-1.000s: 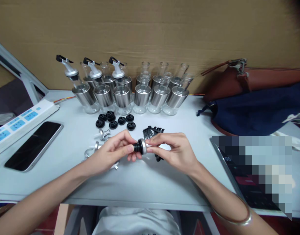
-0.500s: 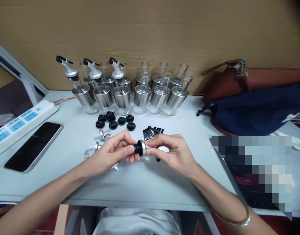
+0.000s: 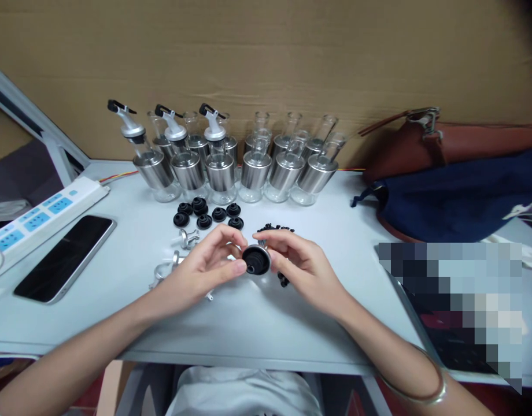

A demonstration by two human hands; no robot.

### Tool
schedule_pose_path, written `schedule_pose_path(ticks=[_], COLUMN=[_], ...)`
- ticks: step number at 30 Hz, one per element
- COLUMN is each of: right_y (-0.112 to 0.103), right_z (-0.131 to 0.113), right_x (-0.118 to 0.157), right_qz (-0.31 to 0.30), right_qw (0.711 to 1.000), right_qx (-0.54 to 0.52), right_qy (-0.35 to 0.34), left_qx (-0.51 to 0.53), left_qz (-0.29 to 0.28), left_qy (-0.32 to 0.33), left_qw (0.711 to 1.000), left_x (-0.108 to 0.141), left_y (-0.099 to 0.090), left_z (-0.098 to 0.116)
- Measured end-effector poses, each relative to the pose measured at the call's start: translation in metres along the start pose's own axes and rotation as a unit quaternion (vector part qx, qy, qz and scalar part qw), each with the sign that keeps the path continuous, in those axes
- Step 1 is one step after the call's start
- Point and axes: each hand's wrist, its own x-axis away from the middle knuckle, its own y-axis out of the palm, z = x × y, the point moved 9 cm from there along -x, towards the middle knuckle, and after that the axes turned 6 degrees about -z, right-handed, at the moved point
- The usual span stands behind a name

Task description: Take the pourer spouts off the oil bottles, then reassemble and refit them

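Between my hands is a silver pourer top (image 3: 256, 259) with a black ribbed stopper in it, its black underside turned toward me. My left hand (image 3: 218, 263) pinches its left rim with thumb and fingers. My right hand (image 3: 307, 271) grips it from the right, by the spout side. Several loose black stoppers (image 3: 204, 221) lie behind my left hand. Silver pourer tops (image 3: 188, 238) lie beside and partly under that hand. Small black parts (image 3: 277, 227) are behind and below my right hand.
Two rows of steel-and-glass bottles (image 3: 255, 173) stand at the back; three carry pourers. At left are a phone (image 3: 64, 258) and a power strip (image 3: 44, 216). At right are a brown bag (image 3: 478, 138), a dark blue cloth (image 3: 465, 193) and a partly blurred dark object.
The pourer top has turned from sideways, so its black underside now faces me. The fingers of both hands have shifted round its rim. The camera view has moved slightly.
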Motion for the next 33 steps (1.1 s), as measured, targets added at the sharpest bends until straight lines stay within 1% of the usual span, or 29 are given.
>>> schedule_pose_path(ticks=[3,6,8,10,12,15,20,24,28,33], right_y=[0.006,0.008,0.01,0.013,0.014,0.013,0.015,0.016,0.016,0.021], right_z=[0.005,0.009,0.009,0.006,0.001,-0.004,-0.011,-0.012,-0.008,-0.007], right_x=[0.001,0.002,0.003,0.003,0.003,0.003,0.001,0.001,0.002,0.003], right_qz=[-0.019,-0.016,-0.019,-0.036,-0.047,-0.044,-0.052,-0.054,-0.055,-0.078], right_qw=[0.998,0.995,0.993,0.991,0.993,0.998,0.999,0.998,0.998,0.997], right_qx=[-0.055,-0.077,-0.098,-0.119,-0.104,-0.045,-0.009,0.016,0.025,-0.014], right_qy=[0.035,0.06,0.061,0.043,0.021,0.011,-0.006,-0.011,0.006,0.011], left_qx=[0.019,0.027,0.032,0.035,0.039,0.038,0.003,-0.024,-0.023,-0.023], left_qz=[-0.028,-0.032,-0.024,-0.011,-0.002,0.006,0.009,0.026,0.005,-0.032], left_qy=[-0.023,-0.022,-0.02,-0.026,-0.042,-0.056,-0.051,-0.044,-0.043,-0.035], left_qw=[0.999,0.999,0.999,0.999,0.998,0.998,0.999,0.998,0.999,0.999], left_x=[0.001,0.0,0.0,0.001,0.002,0.004,0.004,0.004,0.004,0.007], left_y=[0.008,0.009,0.008,0.006,0.006,0.007,0.009,0.008,0.012,0.016], left_z=[-0.002,-0.002,-0.002,-0.005,-0.009,-0.01,-0.005,-0.005,-0.008,-0.011])
